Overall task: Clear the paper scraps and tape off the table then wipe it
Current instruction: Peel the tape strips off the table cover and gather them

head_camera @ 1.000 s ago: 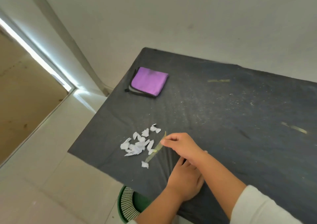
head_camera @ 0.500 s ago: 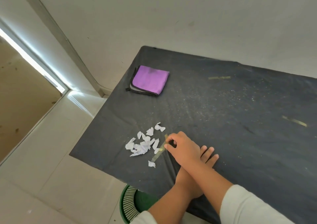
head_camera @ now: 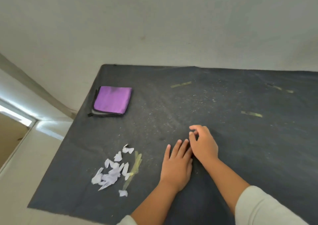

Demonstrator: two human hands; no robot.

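Paper scraps [head_camera: 111,170] and tape [head_camera: 134,168] lie near the table's [head_camera: 258,155] left edge, left of the flat, open left hand [head_camera: 176,164]; the right hand [head_camera: 203,143] pinches, contents unclear.

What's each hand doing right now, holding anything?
Left hand: open, flat on the table, holding nothing.
Right hand: fingers curled in a pinch; cannot tell whether it holds anything.
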